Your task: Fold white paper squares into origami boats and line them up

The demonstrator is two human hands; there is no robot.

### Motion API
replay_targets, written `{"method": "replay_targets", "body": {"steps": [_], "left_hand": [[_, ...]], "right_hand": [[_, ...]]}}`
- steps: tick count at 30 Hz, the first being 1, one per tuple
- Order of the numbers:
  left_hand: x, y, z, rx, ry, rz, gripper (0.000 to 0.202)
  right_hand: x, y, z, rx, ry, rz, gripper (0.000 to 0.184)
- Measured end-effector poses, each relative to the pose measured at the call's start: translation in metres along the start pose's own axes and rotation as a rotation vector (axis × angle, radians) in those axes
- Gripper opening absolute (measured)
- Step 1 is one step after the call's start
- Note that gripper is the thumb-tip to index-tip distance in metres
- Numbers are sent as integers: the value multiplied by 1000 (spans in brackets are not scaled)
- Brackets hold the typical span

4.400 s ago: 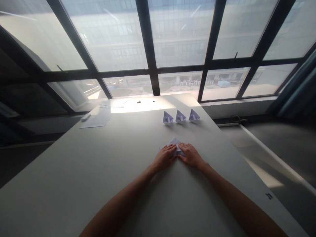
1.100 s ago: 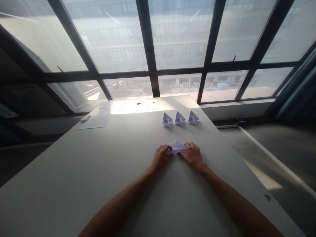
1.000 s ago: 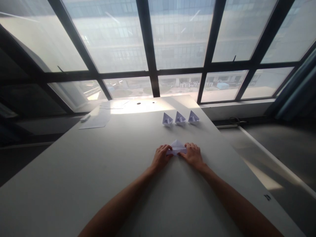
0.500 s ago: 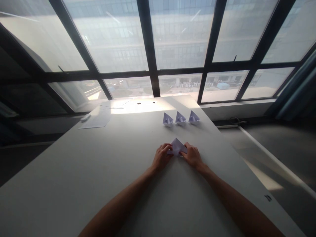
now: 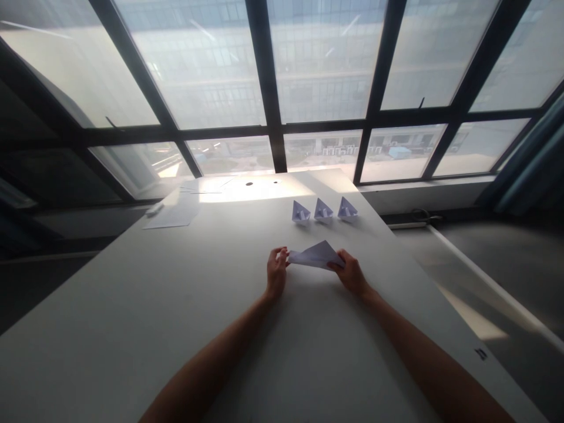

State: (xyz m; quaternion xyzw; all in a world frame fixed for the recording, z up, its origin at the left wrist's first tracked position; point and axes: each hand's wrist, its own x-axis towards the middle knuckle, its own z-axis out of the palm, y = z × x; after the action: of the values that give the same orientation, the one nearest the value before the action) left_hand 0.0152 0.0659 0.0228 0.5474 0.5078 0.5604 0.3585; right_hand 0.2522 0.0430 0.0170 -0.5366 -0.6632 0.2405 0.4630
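Between my hands is a folded sheet of white paper [image 5: 318,254], its peak pointing away from me and its two ends stretched sideways. My left hand [image 5: 277,269] pinches the left end with fingers closed. At the right end, my right hand [image 5: 351,271] grips the paper between thumb and fingers. Beyond it, three folded paper pieces with pointed tops stand in a row: a left one [image 5: 301,214], a middle one [image 5: 323,211] and a right one [image 5: 347,210].
The white table [image 5: 211,282] reaches to a large window [image 5: 321,64]. Flat sheets of paper [image 5: 174,214] lie at its far left with a small pale object [image 5: 154,209] beside them. A dark mark [image 5: 480,354] is near the right edge.
The paper has been opened out wider and tilted, its left end drawn left. My left hand has moved left and turned more upright; my right hand has shifted slightly right.
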Motion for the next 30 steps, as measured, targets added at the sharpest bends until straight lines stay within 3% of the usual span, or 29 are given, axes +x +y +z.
{"method": "replay_targets", "body": {"steps": [3,6,9,17,21,25,30], "left_hand": [[8,-4,-4,-288,-96,-205,44],[13,-1,-10,-359,-292,-320,46],[14,3,-14,-366,-396,-350,48],[10,6,-12,-198,-386,-214,38],[8,6,-12,-300,-418,-164,33],[6,6,-10,-336,-436,-156,40],[6,9,-7,-45,-439,0,37]], "right_hand": [[0,0,-1,9,0,-10,22],[2,2,-3,6,3,-19,21],[4,7,-4,11,-1,-18,22],[6,16,-5,39,-40,-13,19],[7,18,-5,47,-35,-2,20],[8,20,-4,61,-28,8,20],[8,20,-5,62,-10,3,19]]}}
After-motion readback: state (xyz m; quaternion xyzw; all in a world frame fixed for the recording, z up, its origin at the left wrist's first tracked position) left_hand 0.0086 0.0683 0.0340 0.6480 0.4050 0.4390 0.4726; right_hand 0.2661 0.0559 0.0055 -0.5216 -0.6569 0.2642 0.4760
